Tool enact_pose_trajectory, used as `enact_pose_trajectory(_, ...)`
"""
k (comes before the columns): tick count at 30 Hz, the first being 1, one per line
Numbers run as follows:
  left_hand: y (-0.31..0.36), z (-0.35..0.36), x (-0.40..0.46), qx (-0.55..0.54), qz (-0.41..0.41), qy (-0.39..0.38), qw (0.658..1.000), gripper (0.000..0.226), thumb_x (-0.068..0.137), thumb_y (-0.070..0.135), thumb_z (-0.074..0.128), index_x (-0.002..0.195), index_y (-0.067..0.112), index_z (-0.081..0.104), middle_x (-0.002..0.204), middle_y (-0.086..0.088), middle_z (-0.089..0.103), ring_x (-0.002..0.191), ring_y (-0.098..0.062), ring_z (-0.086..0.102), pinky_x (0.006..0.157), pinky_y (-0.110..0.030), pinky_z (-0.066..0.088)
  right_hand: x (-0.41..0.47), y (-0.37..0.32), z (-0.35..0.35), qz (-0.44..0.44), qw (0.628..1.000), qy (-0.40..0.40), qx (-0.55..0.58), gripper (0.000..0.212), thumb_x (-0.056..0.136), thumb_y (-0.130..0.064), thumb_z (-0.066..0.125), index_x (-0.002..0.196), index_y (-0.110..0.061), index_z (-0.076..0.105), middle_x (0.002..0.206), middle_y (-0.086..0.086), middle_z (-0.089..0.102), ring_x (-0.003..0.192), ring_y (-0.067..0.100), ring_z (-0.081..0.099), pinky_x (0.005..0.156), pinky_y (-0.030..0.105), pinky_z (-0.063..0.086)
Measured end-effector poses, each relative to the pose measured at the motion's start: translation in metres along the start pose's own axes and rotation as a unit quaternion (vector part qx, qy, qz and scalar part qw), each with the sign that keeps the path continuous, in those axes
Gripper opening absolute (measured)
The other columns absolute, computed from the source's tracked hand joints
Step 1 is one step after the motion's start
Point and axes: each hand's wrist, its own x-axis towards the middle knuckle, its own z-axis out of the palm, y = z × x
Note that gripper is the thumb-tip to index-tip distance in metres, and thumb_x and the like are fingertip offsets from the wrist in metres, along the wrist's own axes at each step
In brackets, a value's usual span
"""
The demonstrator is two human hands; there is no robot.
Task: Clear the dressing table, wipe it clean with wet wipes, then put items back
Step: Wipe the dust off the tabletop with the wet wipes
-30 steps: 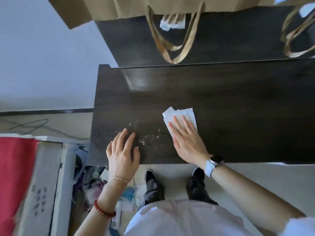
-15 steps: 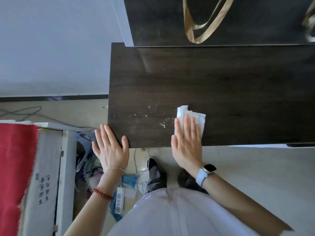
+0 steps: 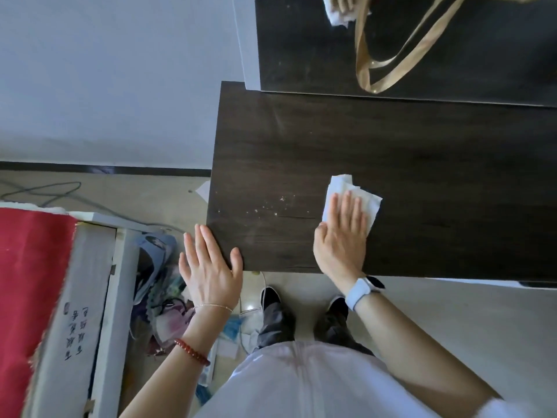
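Right hand (image 3: 340, 236) presses wet wipe (image 3: 351, 196) flat on dressing table (image 3: 422, 164), fingers straight.
Left hand (image 3: 211, 267) released, at table's lower-left corner; crumbs (image 3: 265, 206) between.

A plain pale wall (image 3: 114, 79) runs off to my left, ending in a dark skirting board (image 3: 102, 169) where it meets the light tiled floor (image 3: 452, 321). A grey cable (image 3: 45, 191) loops across that floor near the skirting. Lower left stands a white box (image 3: 87, 312) with handwriting on its side, a red cloth (image 3: 30, 282) draped over it. Between the box and my feet lies a heap of mixed clutter (image 3: 162, 297). Daylight gives a soft sheen on the floor
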Motion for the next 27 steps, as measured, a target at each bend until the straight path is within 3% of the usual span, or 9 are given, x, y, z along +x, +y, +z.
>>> enact_pose_trajectory(4, -0.005, -0.002, -0.001, -0.004, 0.025, -0.001, 1.000, 0.074, 0.085, 0.048, 0.016, 0.142, 0.001, 0.019, 0.147, -0.018, 0.029, 0.138, -0.032, 0.023, 0.109, -0.049, 0.022, -0.032, -0.047, 0.011, -0.273, 0.960, -0.065, 0.002, 0.056, 0.089, -0.025, 0.027, 0.142, -0.008, 0.027, 0.150, 0.011, 0.028, 0.140, 0.028, 0.020, 0.115, 0.046, 0.015)
enact_pose_trajectory(6, -0.010, -0.005, -0.001, -0.005, 0.042, -0.001, 0.999, 0.073, 0.085, 0.049, 0.014, 0.142, 0.003, 0.017, 0.149, -0.016, 0.028, 0.139, -0.029, 0.021, 0.111, -0.047, 0.020, -0.036, -0.032, 0.008, -0.347, 0.934, -0.088, -0.001, 0.053, 0.091, -0.024, 0.028, 0.142, -0.010, 0.027, 0.150, 0.008, 0.028, 0.140, 0.025, 0.020, 0.113, 0.041, 0.012)
enact_pose_trajectory(8, -0.013, -0.007, 0.001, -0.004, 0.053, -0.001, 0.999, 0.072, 0.086, 0.050, 0.013, 0.143, 0.006, 0.015, 0.150, -0.014, 0.025, 0.140, -0.027, 0.019, 0.112, -0.046, 0.018, -0.018, -0.011, 0.002, -0.341, 0.936, -0.081, -0.023, 0.053, 0.091, -0.025, 0.027, 0.141, -0.009, 0.029, 0.148, 0.011, 0.031, 0.138, 0.027, 0.025, 0.114, 0.041, 0.014)
enact_pose_trajectory(12, -0.016, -0.005, 0.001, -0.007, 0.062, -0.008, 0.998, 0.073, 0.085, 0.052, 0.009, 0.145, 0.009, 0.010, 0.153, -0.010, 0.018, 0.142, -0.024, 0.010, 0.114, -0.044, 0.011, 0.043, -0.004, -0.005, -0.125, 0.990, -0.053, -0.024, 0.065, 0.086, -0.032, 0.007, 0.143, -0.004, 0.021, 0.150, 0.019, 0.022, 0.139, 0.035, 0.018, 0.113, 0.044, 0.011)
enact_pose_trajectory(14, -0.016, -0.004, 0.001, -0.020, 0.063, -0.009, 0.998, 0.072, 0.086, 0.051, 0.010, 0.145, 0.009, 0.011, 0.153, -0.010, 0.018, 0.142, -0.024, 0.010, 0.114, -0.044, 0.011, 0.038, -0.032, -0.001, -0.121, 0.991, -0.062, 0.001, 0.066, 0.086, -0.033, 0.005, 0.144, -0.004, 0.018, 0.152, 0.017, 0.018, 0.141, 0.034, 0.013, 0.114, 0.045, 0.007)
enact_pose_trajectory(18, -0.024, -0.005, 0.004, -0.028, 0.083, -0.010, 0.996, 0.068, 0.088, 0.045, 0.011, 0.143, 0.007, 0.016, 0.152, -0.007, 0.019, 0.141, -0.022, 0.011, 0.113, -0.044, 0.017, -0.028, -0.055, 0.010, -0.399, 0.910, -0.108, -0.007, 0.054, 0.091, -0.026, 0.025, 0.141, -0.005, 0.030, 0.148, 0.013, 0.031, 0.138, 0.028, 0.025, 0.112, 0.043, 0.013)
enact_pose_trajectory(20, -0.031, -0.005, 0.005, -0.032, 0.101, -0.007, 0.994, 0.065, 0.089, 0.044, 0.013, 0.143, 0.007, 0.016, 0.150, 0.000, 0.013, 0.140, -0.018, 0.008, 0.112, -0.044, 0.019, -0.030, -0.040, 0.006, -0.471, 0.871, -0.139, -0.019, 0.053, 0.090, -0.024, 0.029, 0.141, -0.008, 0.030, 0.148, 0.009, 0.032, 0.138, 0.025, 0.026, 0.112, 0.042, 0.014)
enact_pose_trajectory(23, -0.033, -0.005, 0.006, -0.044, 0.110, -0.004, 0.993, 0.064, 0.090, 0.043, 0.015, 0.143, 0.008, 0.014, 0.149, 0.001, 0.011, 0.139, -0.018, 0.006, 0.111, -0.044, 0.021, 0.017, -0.028, 0.001, -0.416, 0.901, -0.117, -0.030, 0.053, 0.091, -0.023, 0.025, 0.142, -0.009, 0.029, 0.148, 0.011, 0.032, 0.138, 0.027, 0.026, 0.113, 0.044, 0.021)
enact_pose_trajectory(27, -0.033, -0.006, 0.004, -0.053, 0.109, -0.005, 0.993, 0.063, 0.091, 0.042, 0.016, 0.143, 0.008, 0.015, 0.151, -0.003, 0.017, 0.139, -0.019, 0.005, 0.111, -0.043, 0.020, 0.060, -0.063, 0.003, -0.218, 0.970, -0.108, -0.018, 0.053, 0.097, -0.023, 0.016, 0.146, -0.010, 0.005, 0.156, 0.010, 0.005, 0.143, 0.026, 0.001, 0.115, 0.039, -0.001)
